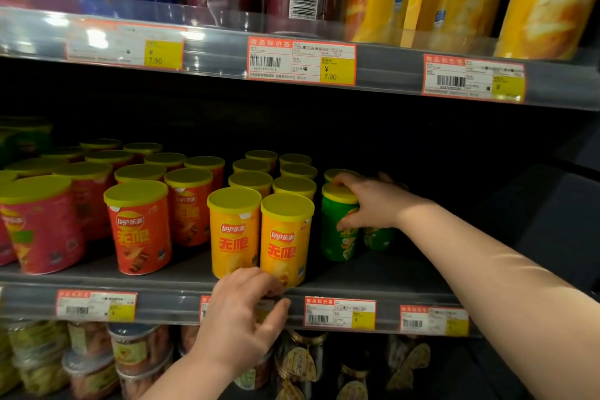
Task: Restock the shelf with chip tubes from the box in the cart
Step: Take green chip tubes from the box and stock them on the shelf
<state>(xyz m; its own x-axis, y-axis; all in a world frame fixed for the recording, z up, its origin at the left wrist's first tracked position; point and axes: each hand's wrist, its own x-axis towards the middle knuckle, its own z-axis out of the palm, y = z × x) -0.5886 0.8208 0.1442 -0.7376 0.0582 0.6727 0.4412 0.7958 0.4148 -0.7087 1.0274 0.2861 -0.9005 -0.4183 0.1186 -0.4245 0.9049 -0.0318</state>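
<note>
Gripping green tube (pixel 333 239) (right hand (pixel 373 204)), left hand (pixel 240 312) at shelf (pixel 389 274) edge

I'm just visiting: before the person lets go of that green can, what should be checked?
1. Right hand grips the green chip tube near its lid: ok.
2. Green chip tube stands roughly upright on the shelf: ok.
3. Gap between it and the front yellow chip tube: ok.
4. Bare shelf to the right for more tubes: ok.
5. Left hand at the shelf edge, free of any load: cannot tell.
6. Box in the cart within reach: cannot tell, neither is in view.
</note>
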